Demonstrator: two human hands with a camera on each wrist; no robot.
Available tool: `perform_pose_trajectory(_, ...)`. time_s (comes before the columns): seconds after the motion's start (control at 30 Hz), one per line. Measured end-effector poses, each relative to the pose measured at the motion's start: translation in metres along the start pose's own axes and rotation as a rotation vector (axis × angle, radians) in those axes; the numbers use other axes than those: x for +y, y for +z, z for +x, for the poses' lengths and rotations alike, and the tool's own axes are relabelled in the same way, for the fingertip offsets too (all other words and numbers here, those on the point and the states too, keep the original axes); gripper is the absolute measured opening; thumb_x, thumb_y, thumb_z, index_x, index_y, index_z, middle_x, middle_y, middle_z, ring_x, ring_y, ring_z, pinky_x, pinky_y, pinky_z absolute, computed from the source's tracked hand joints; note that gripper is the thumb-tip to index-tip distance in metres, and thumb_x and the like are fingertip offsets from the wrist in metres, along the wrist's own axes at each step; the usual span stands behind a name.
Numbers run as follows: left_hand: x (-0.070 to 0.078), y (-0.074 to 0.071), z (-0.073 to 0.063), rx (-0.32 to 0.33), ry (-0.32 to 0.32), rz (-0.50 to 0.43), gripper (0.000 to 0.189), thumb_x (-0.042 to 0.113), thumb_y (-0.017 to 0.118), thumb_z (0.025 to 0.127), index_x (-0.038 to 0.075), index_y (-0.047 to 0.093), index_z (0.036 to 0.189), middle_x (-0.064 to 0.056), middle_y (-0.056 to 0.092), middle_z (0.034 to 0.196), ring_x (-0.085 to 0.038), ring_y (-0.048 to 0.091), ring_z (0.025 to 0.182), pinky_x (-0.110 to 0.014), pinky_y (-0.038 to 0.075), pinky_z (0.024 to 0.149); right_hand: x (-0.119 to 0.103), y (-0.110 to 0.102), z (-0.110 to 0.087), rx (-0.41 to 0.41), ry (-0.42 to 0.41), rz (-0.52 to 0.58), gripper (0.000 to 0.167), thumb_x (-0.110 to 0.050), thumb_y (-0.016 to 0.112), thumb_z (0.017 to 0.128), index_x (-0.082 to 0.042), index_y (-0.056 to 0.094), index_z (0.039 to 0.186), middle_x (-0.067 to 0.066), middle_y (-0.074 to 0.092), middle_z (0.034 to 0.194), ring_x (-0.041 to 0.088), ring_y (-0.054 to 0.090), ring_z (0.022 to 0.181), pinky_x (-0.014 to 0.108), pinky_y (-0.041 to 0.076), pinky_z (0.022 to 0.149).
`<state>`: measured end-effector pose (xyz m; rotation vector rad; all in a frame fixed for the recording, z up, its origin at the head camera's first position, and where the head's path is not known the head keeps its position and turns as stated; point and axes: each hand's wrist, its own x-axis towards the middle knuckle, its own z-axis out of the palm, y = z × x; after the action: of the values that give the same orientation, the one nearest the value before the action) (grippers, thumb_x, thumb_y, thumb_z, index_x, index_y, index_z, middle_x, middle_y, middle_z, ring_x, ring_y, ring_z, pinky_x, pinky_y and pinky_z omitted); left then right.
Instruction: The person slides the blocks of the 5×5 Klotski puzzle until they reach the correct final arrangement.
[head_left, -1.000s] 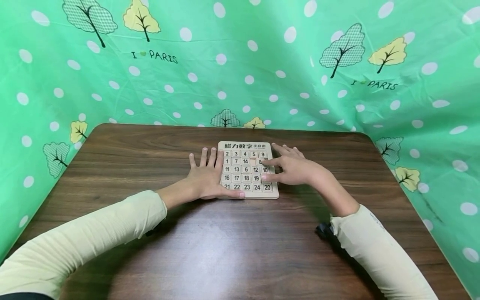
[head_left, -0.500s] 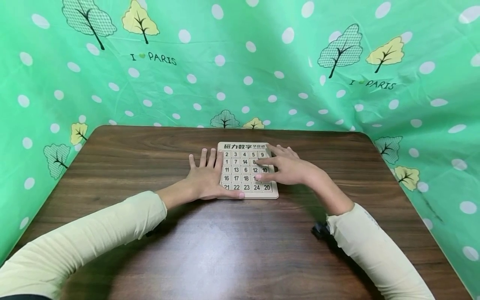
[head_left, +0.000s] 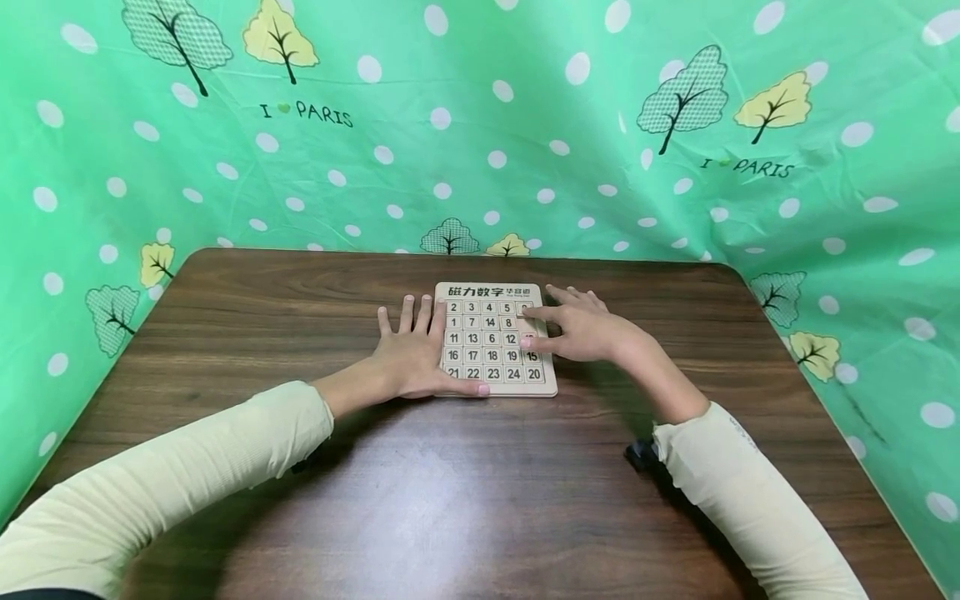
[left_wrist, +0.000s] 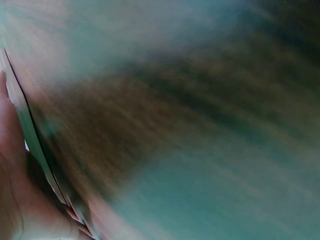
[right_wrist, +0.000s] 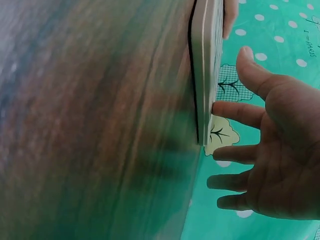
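Observation:
A pale sliding number puzzle (head_left: pixel 525 389), with numbered square tiles and black Chinese lettering, lies flat on the table. My left hand (head_left: pixel 408 361) rests along its left side with fingers spread, its thumb lying across the lower edge. Over the right side reaches my right hand (head_left: pixel 588 331), its index fingertip on the partly covered 9 tile at the top right. The right thumb hovers over or touches the 10 tile. Beside the 8 tile (head_left: pixel 508 322) the slot looks vacant. In the right wrist view, the index finger (right_wrist: pixel 237 112) meets the board and the other fingers extend past it.
The brown wood-grain table (head_left: pixel 360 517) extends around the puzzle. Behind and beside it hangs a green dotted curtain (head_left: pixel 420 167) printed with trees. Pale sleeves (head_left: pixel 210 454) cover both forearms. The left wrist view is mostly blurred tabletop.
The 8 tile has slid left under my right index finger. That finger has since moved right and up from the 8 to the 9 tile. My left hand has stayed in place.

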<state>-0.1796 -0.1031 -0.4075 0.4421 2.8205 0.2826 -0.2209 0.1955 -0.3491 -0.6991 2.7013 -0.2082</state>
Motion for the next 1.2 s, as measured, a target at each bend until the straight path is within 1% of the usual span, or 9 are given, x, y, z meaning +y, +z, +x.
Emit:
perform_pose_trajectory(0.23, -0.001, -0.002, 0.0, -0.01, -0.01, -0.002, 0.167, 0.112, 0.057, 0.071, 0.008, -0.013, 0.18, -0.022, -0.01, 0.189, -0.048, -0.014, 0.175, -0.081, -0.009, 0.134, -0.004, -0.004, -0.007, -0.05, -0.001, 0.003, 0.07, -0.062, 0.064, 0.111, -0.026, 0.054, 0.17, 0.032, 0.026, 0.184, 0.06, 0.019, 0.171, 0.08, 0.015, 0.136)
perform_pose_trajectory(0.33, -0.001, -0.002, 0.0, -0.006, -0.006, -0.002, 0.166, 0.112, 0.058, 0.071, 0.007, -0.012, 0.18, -0.023, -0.009, 0.189, -0.048, -0.013, 0.175, -0.082, -0.008, 0.134, -0.004, -0.005, -0.01, -0.063, -0.007, -0.002, 0.07, -0.062, 0.063, 0.111, -0.025, 0.055, 0.17, 0.033, 0.027, 0.183, 0.058, 0.02, 0.172, 0.08, 0.016, 0.136)
perform_pose_trajectory(0.57, 0.0, -0.003, 0.0, -0.007, -0.009, -0.004, 0.166, 0.111, 0.059, 0.072, 0.007, -0.012, 0.18, -0.023, -0.008, 0.189, -0.048, -0.012, 0.175, -0.082, -0.007, 0.135, -0.01, -0.006, -0.016, -0.079, -0.011, 0.013, 0.071, -0.062, 0.064, 0.11, -0.022, 0.057, 0.168, 0.033, 0.029, 0.182, 0.058, 0.022, 0.172, 0.081, 0.017, 0.136)
perform_pose_trajectory(0.7, 0.0, -0.002, 0.0, -0.008, -0.007, -0.002, 0.166, 0.111, 0.059, 0.072, 0.007, -0.011, 0.18, -0.023, -0.008, 0.189, -0.048, -0.012, 0.175, -0.082, -0.007, 0.135, -0.009, -0.005, -0.015, -0.056, -0.022, 0.031, 0.069, -0.06, 0.066, 0.11, -0.018, 0.062, 0.164, 0.032, 0.028, 0.183, 0.057, 0.023, 0.172, 0.079, 0.018, 0.137)
perform_pose_trajectory(0.87, 0.0, -0.002, -0.001, -0.01, -0.009, -0.006, 0.166, 0.111, 0.059, 0.072, 0.006, -0.009, 0.181, -0.023, -0.008, 0.189, -0.048, -0.012, 0.175, -0.082, -0.008, 0.134, -0.004, -0.002, -0.012, 0.014, -0.041, 0.077, 0.061, -0.056, 0.07, 0.11, -0.017, 0.069, 0.157, 0.032, 0.032, 0.182, 0.062, 0.032, 0.167, 0.08, 0.028, 0.133)
perform_pose_trajectory(0.97, 0.0, -0.002, -0.002, -0.012, -0.011, -0.005, 0.165, 0.111, 0.058, 0.072, 0.006, -0.009, 0.181, -0.023, -0.008, 0.189, -0.049, -0.011, 0.176, -0.083, -0.008, 0.134, -0.005, -0.001, -0.008, 0.038, -0.038, 0.088, 0.063, -0.056, 0.07, 0.11, -0.02, 0.066, 0.16, 0.031, 0.03, 0.183, 0.064, 0.034, 0.164, 0.082, 0.031, 0.13)
perform_pose_trajectory(1.1, 0.0, -0.003, -0.001, -0.016, -0.008, -0.001, 0.165, 0.111, 0.058, 0.072, 0.006, -0.01, 0.18, -0.024, -0.009, 0.188, -0.049, -0.012, 0.175, -0.083, -0.009, 0.134, -0.009, 0.001, 0.0, 0.017, -0.026, 0.075, 0.07, -0.061, 0.067, 0.109, -0.027, 0.055, 0.17, 0.029, 0.024, 0.186, 0.064, 0.029, 0.166, 0.083, 0.027, 0.131)
perform_pose_trajectory(1.2, 0.001, -0.002, 0.0, -0.013, -0.002, 0.002, 0.166, 0.111, 0.058, 0.072, 0.006, -0.01, 0.18, -0.024, -0.009, 0.189, -0.049, -0.012, 0.175, -0.083, -0.009, 0.134, -0.011, 0.003, 0.005, -0.001, -0.022, 0.07, 0.073, -0.063, 0.066, 0.109, -0.029, 0.051, 0.172, 0.027, 0.021, 0.187, 0.062, 0.025, 0.169, 0.083, 0.023, 0.133)
